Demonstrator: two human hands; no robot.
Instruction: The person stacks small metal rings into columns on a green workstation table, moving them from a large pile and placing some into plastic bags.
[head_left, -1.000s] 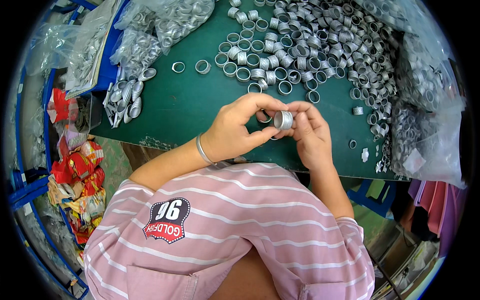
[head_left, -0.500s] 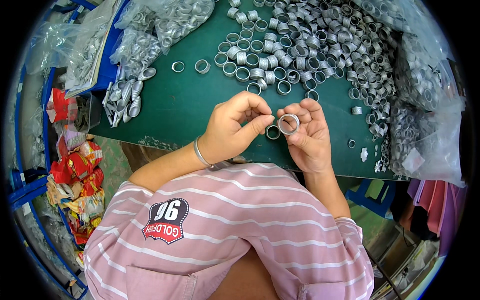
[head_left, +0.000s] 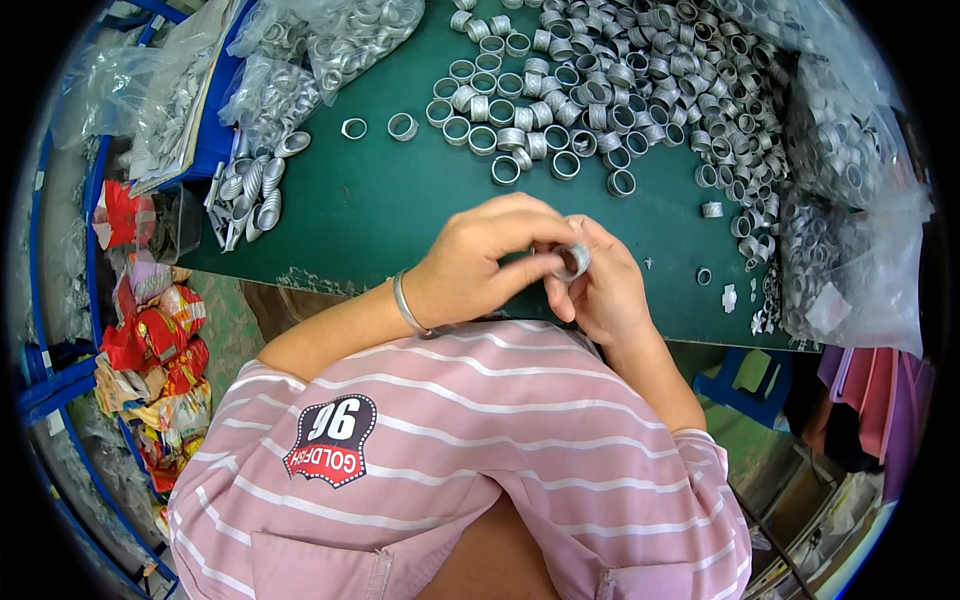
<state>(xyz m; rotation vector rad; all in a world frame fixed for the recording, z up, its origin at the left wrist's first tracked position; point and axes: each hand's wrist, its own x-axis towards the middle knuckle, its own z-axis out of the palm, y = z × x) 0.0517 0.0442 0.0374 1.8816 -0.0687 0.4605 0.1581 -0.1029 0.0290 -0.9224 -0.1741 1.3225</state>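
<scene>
A silver-grey metal ring (head_left: 575, 261) with a textured outer band is held between my two hands over the near edge of the green table. My right hand (head_left: 608, 288) is closed round it from the right. From the left, my left hand (head_left: 488, 252) pinches at the same ring with thumb and forefinger, and its fingers cover part of the band. A small silver fleck (head_left: 648, 263) lies on the table just right of my right hand. Beyond my hands, the nearest loose rings (head_left: 564, 166) lie at the edge of a large spread heap.
Filled clear bags stand at the right (head_left: 850, 270) and far left (head_left: 340, 40). Curved silver pieces (head_left: 255, 195) lie at the left by a blue tray (head_left: 215, 130). Two separate rings (head_left: 403, 126) sit mid-left; small metal scraps (head_left: 729, 298) lie near the right edge.
My left hand has moved right and closed on the ring, which has tilted in my right hand. A second ring seen just below my fingers is now out of sight.
</scene>
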